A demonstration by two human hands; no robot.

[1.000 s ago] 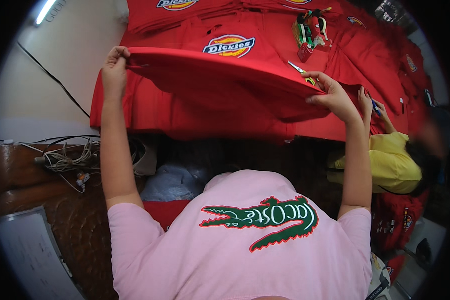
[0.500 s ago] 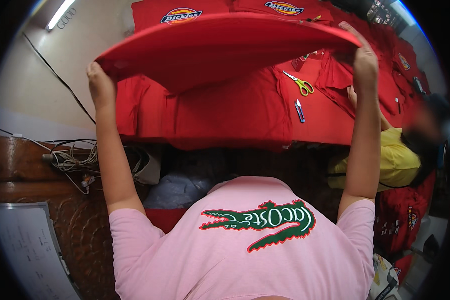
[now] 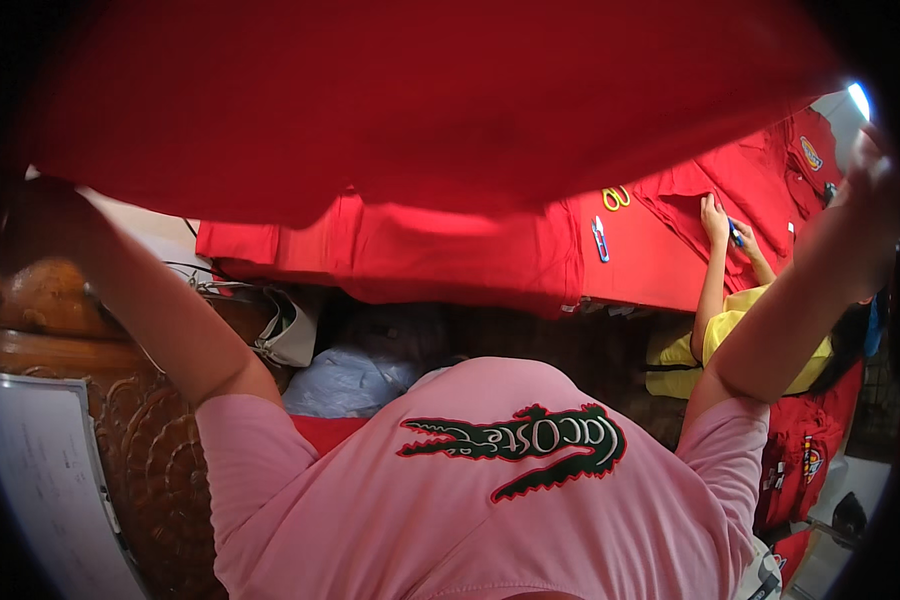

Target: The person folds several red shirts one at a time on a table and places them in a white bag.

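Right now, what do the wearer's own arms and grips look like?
Left arm and right arm: bare below loose, short pink sleeves, with no cables or markings visible. The sleeves match the pink shirt, which carries a green, red-edged crocodile motif with white lettering. Left grip is shadowed, right grip blurred; finer detail can't be told.

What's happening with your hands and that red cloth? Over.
Left hand, right hand spread wide, grips unclear. Red cloth stretched out between them. Cloth partly hides yellow-handled scissors.
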